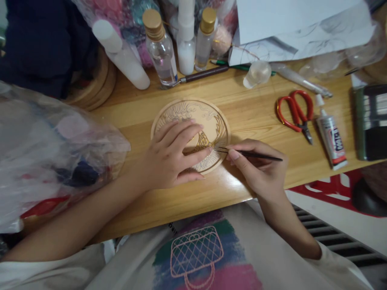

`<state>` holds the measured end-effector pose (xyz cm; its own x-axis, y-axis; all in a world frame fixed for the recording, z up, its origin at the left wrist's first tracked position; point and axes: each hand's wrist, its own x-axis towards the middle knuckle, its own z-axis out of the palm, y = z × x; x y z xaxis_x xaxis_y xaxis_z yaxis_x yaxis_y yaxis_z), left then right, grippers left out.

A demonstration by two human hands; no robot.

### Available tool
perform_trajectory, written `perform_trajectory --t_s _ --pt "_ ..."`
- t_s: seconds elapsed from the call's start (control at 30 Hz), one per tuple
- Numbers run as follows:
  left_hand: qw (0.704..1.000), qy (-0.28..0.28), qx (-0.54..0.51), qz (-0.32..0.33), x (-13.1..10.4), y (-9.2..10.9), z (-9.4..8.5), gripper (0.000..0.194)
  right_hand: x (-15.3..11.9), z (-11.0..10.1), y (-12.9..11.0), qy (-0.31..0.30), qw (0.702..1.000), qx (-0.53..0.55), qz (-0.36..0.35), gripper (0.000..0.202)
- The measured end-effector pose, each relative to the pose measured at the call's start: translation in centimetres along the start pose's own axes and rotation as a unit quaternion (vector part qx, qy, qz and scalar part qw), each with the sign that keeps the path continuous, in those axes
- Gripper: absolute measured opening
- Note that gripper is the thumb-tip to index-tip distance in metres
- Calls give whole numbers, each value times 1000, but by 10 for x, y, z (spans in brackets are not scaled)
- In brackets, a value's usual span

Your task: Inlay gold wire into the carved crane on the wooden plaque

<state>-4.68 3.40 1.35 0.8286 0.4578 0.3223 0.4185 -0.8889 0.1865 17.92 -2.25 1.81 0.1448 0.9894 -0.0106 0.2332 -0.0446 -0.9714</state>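
A round wooden plaque point(223, 117) lies on the table, with line drawing and gold wire-like lines forming a scaly, tail-like shape. My left hand point(172, 155) rests flat across its left and lower part, fingers spread, covering much of the design. At the plaque's right edge, my right hand point(263, 165) pinches dark tweezers point(260, 155). Their two fine tips point left, over the fan of lines near my left index fingertip. Whether anything sits between the tips is too small to tell.
Red-handled pliers point(294, 110) and a glue tube point(331, 139) lie to the right. Bottles point(161, 52), a dark-handled tool point(205, 75) and paper sheets point(302, 24) line the back. A plastic bag point(60, 149) bulges at left. The table's front edge point(193, 211) runs close to my body.
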Motion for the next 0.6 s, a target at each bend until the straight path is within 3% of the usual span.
perform_trajectory --t_s 0.6 --pt "1000 2 -22 -9 -2 -2 3 51 0 0 0 1 1000 4 -5 12"
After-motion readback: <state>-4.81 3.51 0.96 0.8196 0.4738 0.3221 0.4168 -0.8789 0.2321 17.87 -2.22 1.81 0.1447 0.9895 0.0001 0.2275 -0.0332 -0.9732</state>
